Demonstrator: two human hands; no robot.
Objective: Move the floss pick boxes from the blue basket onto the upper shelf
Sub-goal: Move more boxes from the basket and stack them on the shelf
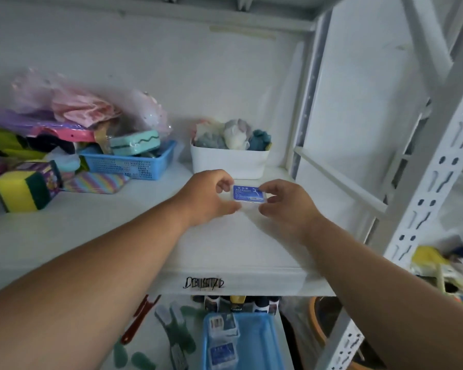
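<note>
A floss pick box (247, 193) with a blue label sits low over the white upper shelf (118, 231), just in front of a white bin. My left hand (207, 196) pinches its left end and my right hand (286, 202) pinches its right end. Whether the box touches the shelf I cannot tell. Below the shelf edge stands the blue basket (262, 340) with two more floss pick boxes (222, 340) at its left side.
A white bin (229, 162) of bath puffs stands right behind the box. A blue mesh basket (134, 162), sponges (22, 192) and pink bags crowd the shelf's left. White rack uprights (422, 198) rise at the right. Red-handled scissors (138, 320) lie on the lower shelf.
</note>
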